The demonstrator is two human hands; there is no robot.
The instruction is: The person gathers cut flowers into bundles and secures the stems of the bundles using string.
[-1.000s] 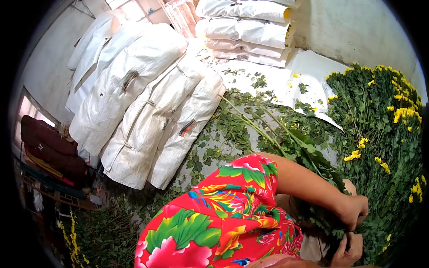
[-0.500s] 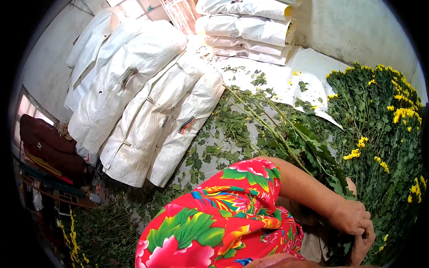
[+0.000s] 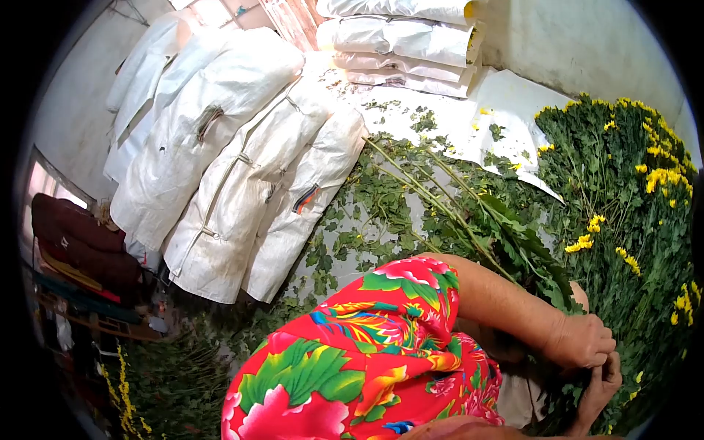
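My left hand [image 3: 582,342], at the end of the bare arm from the red floral sleeve [image 3: 367,345], is closed with its fingers curled. My right hand [image 3: 603,381] comes up from the lower edge, its bent fingers meeting those of my left hand. What lies between them is hidden. Both hands are beside a large heap of yellow chrysanthemums [image 3: 594,191] with leafy green stems. Above my left forearm lies a bundle of long stems with big dark leaves [image 3: 517,242]. A bit of bare skin [image 3: 578,297] shows just above my left hand; I cannot tell what it belongs to.
Full white woven sacks [image 3: 227,169] lean in a row at left. More white sacks [image 3: 400,44] are stacked at the back. Loose leaves [image 3: 385,205] litter the floor, and a white sheet [image 3: 513,110] lies by the wall. Dark red cloth items [image 3: 77,235] are piled at far left.
My left hand has moved slightly up and right, and my right hand's fingers have shifted with it, now more upright. The view has tilted a little. The flowers and sacks stay put.
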